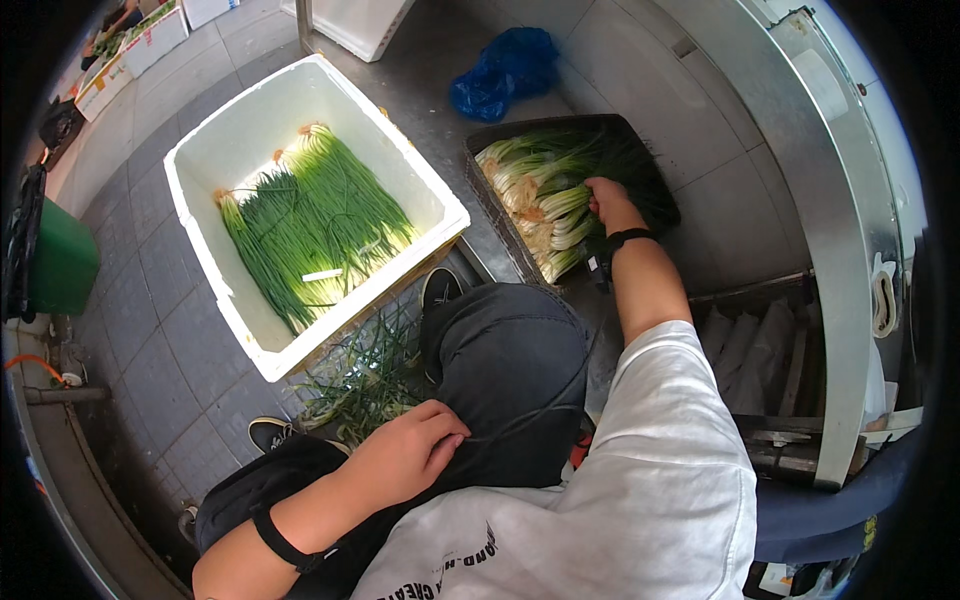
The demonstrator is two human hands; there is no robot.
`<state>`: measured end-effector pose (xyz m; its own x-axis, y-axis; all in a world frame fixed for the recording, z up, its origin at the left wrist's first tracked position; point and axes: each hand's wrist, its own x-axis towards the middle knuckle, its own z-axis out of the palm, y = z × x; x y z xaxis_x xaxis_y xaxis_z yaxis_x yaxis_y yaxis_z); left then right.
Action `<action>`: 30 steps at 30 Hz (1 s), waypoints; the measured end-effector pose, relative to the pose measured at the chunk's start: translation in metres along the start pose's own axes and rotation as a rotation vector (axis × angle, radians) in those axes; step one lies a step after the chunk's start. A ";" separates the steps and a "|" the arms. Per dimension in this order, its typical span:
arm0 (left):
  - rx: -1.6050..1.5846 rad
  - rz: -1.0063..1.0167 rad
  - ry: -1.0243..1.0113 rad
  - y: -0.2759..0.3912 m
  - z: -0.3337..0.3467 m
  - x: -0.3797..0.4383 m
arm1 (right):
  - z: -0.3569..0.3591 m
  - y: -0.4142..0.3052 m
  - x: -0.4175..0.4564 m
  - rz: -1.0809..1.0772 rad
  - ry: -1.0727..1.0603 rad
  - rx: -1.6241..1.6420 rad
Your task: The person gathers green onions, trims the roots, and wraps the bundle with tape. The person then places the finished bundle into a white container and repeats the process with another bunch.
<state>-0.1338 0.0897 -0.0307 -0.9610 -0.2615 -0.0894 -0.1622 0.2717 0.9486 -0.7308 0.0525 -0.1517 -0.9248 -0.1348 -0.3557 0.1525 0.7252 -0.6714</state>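
My right hand [606,199] reaches into a dark crate [491,214] and grips the stalks of a bunch of scallions [562,202]. The bunches there have white bulbs and tan roots, with their green tops in shadow. Over my black trousers, my left hand [416,450] has curled fingers and no visible object in it. Ahead, a white foam box [196,247] contains long green scallions [330,199] laid side by side. On top of them lies a small white strip [322,275].
Loose green trimmings [367,382] lie on the tiled floor between my shoes. A blue plastic bag [506,71] sits beyond the crate. Metal shelving [844,315] stands at right, a green bin [67,259] at left. Farther off, a person [124,19] is beside boxes of greens.
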 end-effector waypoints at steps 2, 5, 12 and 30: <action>0.000 0.018 -0.007 0.000 0.000 0.001 | -0.002 0.000 0.015 -0.083 -0.003 -0.187; 0.051 0.063 0.011 -0.003 0.001 0.003 | -0.017 0.014 0.034 -0.341 0.279 -0.445; 0.198 0.026 -0.110 -0.005 0.005 -0.007 | 0.013 -0.073 -0.077 -0.573 0.181 -0.576; 0.436 -0.267 0.058 0.021 -0.060 -0.049 | 0.350 -0.158 -0.414 -0.938 -1.058 -0.451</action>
<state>-0.0765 0.0530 0.0118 -0.8614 -0.4224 -0.2822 -0.4903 0.5459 0.6794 -0.2496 -0.2424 -0.1264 0.0845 -0.9343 -0.3464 -0.6435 0.2143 -0.7349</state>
